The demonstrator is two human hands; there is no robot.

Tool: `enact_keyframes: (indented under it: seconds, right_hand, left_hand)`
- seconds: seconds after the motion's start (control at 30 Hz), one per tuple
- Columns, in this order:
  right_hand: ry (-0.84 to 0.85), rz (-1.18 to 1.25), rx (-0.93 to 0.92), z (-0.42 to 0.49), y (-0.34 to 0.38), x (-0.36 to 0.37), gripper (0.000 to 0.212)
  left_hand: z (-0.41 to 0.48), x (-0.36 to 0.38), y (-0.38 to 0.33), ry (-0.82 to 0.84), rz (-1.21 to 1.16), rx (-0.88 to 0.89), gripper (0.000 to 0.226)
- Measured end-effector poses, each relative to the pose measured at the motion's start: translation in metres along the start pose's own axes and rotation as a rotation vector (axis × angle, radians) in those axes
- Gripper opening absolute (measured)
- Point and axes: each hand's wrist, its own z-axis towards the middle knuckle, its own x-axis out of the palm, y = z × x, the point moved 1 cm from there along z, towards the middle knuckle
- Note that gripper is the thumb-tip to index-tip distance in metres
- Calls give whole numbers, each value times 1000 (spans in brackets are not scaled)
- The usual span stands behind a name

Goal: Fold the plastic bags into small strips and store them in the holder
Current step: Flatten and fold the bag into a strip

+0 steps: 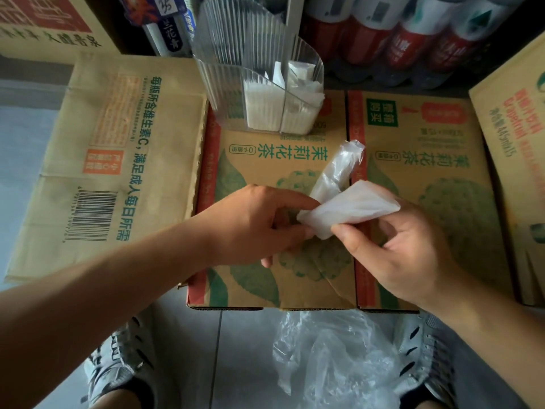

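Note:
A translucent white plastic bag strip [351, 206] is partly folded into a triangle, and its loose tail [342, 166] sticks up toward the back. My left hand [259, 222] pinches the triangle's left corner. My right hand [398, 249] pinches its lower edge between thumb and fingers. Both hands hover above a cardboard tea box [265, 160]. The clear ribbed holder [253, 75] stands at the back of that box with folded white bags inside its compartments.
A second tea box [427, 137] adjoins on the right, and other cardboard boxes [112, 137] flank both sides. Bottles [398, 39] line the back. Loose crumpled plastic bags [333, 358] lie on the tiled floor between my two shoes [118, 367].

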Motion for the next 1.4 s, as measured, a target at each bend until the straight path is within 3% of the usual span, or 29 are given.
enact_keyframes:
  seconds: [0.13, 0.23, 0.37, 0.47, 0.67, 1.0, 1.4]
  right_hand:
    - [-3, 96, 53, 0, 1, 3, 12]
    - [-17, 204, 145, 1, 1, 6, 14]
    - [-81, 240, 292, 8, -2, 2, 19]
    - [-188, 138, 308, 27, -2, -7, 6]
    - [-198, -199, 419, 48, -18, -30, 10]
    - [-147, -416, 446, 77, -28, -38, 12]
    - [-115, -469, 251, 76, -10, -48, 9]
  left_hand:
    - [2, 2, 3, -20, -297, -93, 23]
    - [3, 3, 4, -107, -315, -145, 9]
    - [4, 4, 2, -123, -278, -224, 15]
    - [8, 4, 2, -123, -278, -262, 18]
    - [14, 1, 2, -141, -444, -349, 20]
    - [26, 1, -3, -100, -445, -448, 23]
    - [23, 5, 5, -119, -396, -364, 18]
